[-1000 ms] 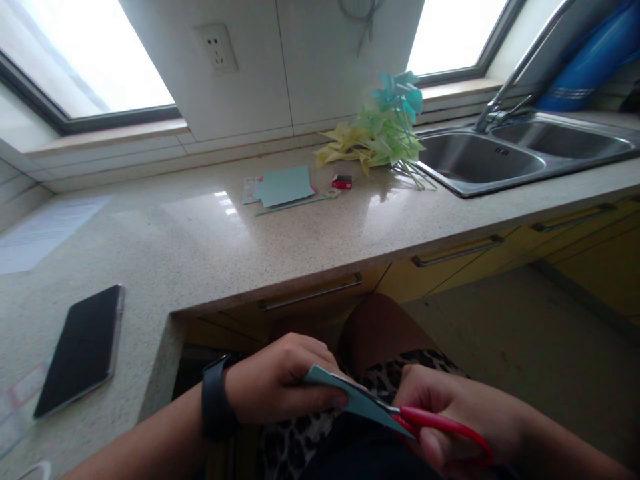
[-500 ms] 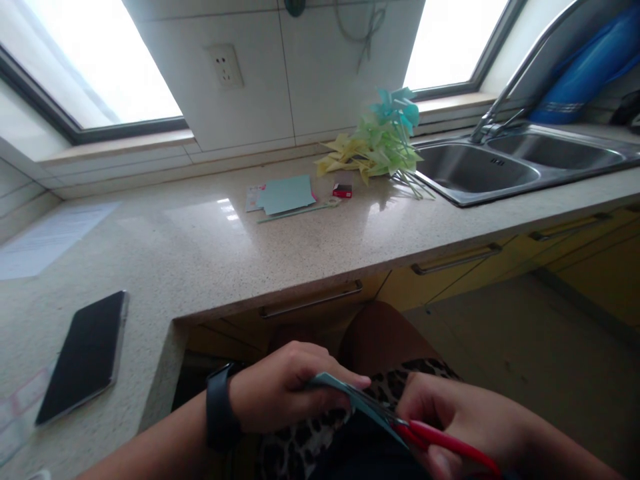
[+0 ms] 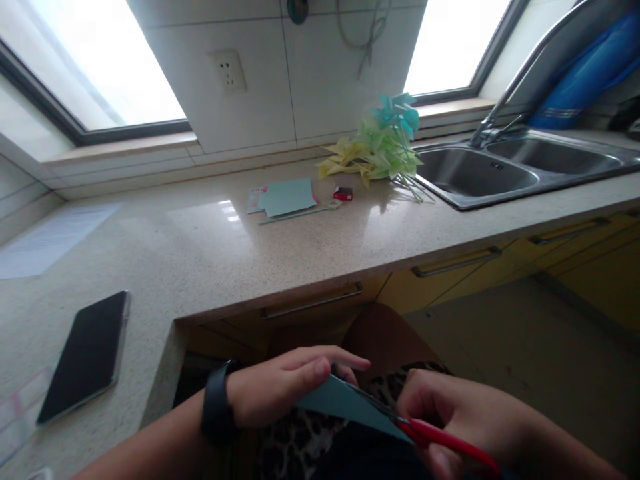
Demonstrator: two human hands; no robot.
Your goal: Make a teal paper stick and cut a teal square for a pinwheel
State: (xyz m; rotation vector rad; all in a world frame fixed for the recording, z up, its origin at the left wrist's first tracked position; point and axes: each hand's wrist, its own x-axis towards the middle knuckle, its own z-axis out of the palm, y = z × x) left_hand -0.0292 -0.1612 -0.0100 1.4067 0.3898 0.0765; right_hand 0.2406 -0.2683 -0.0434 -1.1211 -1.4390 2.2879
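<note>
Left hand [image 3: 280, 390] pinches teal paper [image 3: 345, 403], right hand [image 3: 460, 417] grips red scissors [image 3: 440, 437]; phone [image 3: 85, 353] and pinwheels [image 3: 380, 143] lie on the counter [image 3: 250, 247].

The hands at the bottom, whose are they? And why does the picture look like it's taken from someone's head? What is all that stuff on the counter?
The camera sits on a person's head and looks forward and down, so you see what that person sees. The two hands belong to that person. The left hand, with a dark watch on its wrist, holds a blue-green piece of paper over the lap. The right hand has its grip on red-handled scissors, whose blades sit at the paper.

On the counter lie a black phone, some flat blue-green paper sheets, a small red box, and a heap of yellow, green and blue paper pinwheels on sticks. Beside them, on the right, is a metal sink with a tap. Above are bright windows and a wall socket.
</note>
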